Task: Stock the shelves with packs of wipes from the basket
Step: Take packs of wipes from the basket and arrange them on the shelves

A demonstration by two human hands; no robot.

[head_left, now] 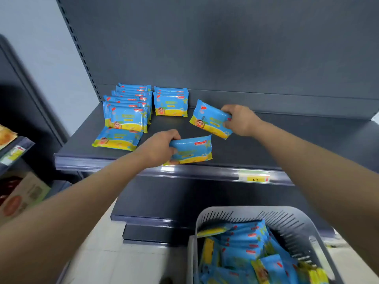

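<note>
Closest below the right forearm sits the grey slotted basket (287,220), with a heap of blue-and-yellow packs of wipes (246,244) lying loose in it; both bare arms reach up and away from it to the dark shelf (297,140). At the shelf's front edge the left hand (158,148) has its fingers and thumb curled round the left end of 1 pack (192,149), which lies near level with its right end free. Beyond and to the right of that hand, the right hand (240,119) pinches the right end of a 2nd pack (209,119), tilted with its left end raised; whether it touches the shelf I cannot tell. Just left of the left hand, 1 flat pack (118,138) lies near the shelf edge; behind it stands a long row of upright packs (127,113); a shorter row (171,103) stands beyond the left hand, left of the right hand's pack. Under the right forearm a yellow price tag (254,176) sits in the shelf's front strip.
</note>
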